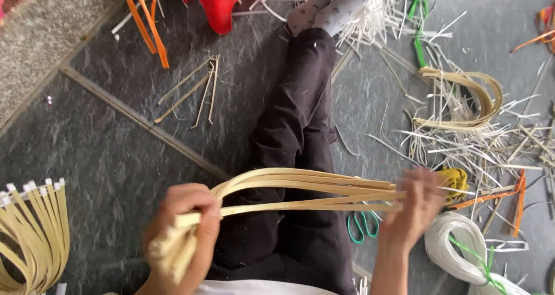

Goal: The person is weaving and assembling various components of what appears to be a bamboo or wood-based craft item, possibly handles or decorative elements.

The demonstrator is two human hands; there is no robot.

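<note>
A bundle of pale bamboo strips (300, 191) runs level across the person's lap, above the black trousers (295, 133), and both hands are on it. The left hand (182, 228) is closed tight around one end of the bundle, fingers wrapped over the cut tips, which poke out below the palm. The right hand (413, 205) sits at the other end, blurred; its fingers seem curled against the strip ends, though how firmly they clamp I cannot tell. From the left hand the strips bow upward and fan slightly before flattening toward the right.

Just under the bundle, near the right hand, green-handled scissors (362, 225) lie on the dark stone floor (115, 156). Right of the bundle's far end there's a yellow clump (457, 179), then a white coil of cord (454, 246) tied with green below it. Further up from the bundle, a curved hoop of strips (468, 98) rests among scattered pale offcuts. Left of the bundle, well apart, another fan of strips (34, 231) with white-tipped ends. Far above, a red plastic stool (222, 3) and orange strips (147, 26).
</note>
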